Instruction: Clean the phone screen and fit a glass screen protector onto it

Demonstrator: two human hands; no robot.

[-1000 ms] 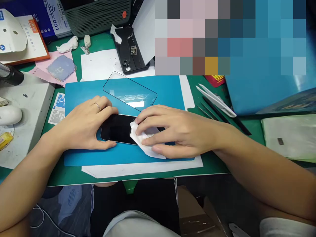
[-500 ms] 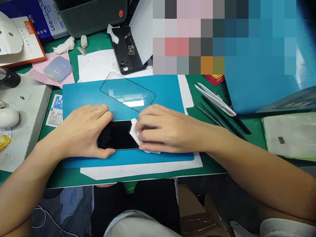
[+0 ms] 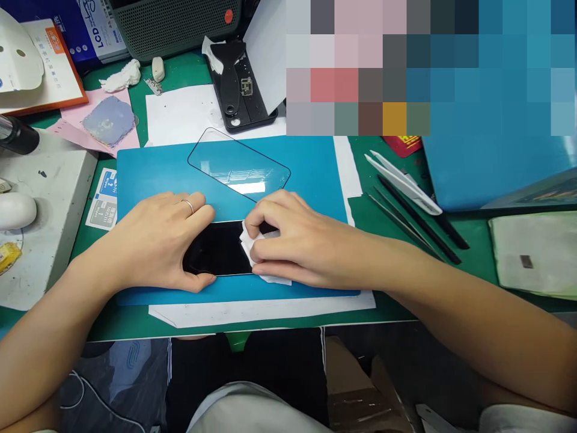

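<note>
A phone (image 3: 216, 249) with a dark screen lies face up on the blue mat (image 3: 153, 174). My left hand (image 3: 166, 240) grips its left end, thumb along the near edge and fingers at the far edge. Pinched in my right hand (image 3: 293, 240) is a white wipe (image 3: 247, 243), pressed on the screen toward the right end. That hand hides the phone's right part. Just beyond the phone lies a clear screen protector (image 3: 238, 162) with a black border, set at a slant.
Tweezers (image 3: 401, 219) and dark slim tools lie right of the mat. Behind it, a black scraper (image 3: 231, 78) rests on a black case. Wipe packets (image 3: 103, 201) and a grey box (image 3: 49, 222) are at left, a pale green pack (image 3: 534, 252) at far right.
My right hand has shifted slightly with the wipe on the screen, its fingers more bent. The left hand keeps its hold on the phone. The whole view has moved a little.
</note>
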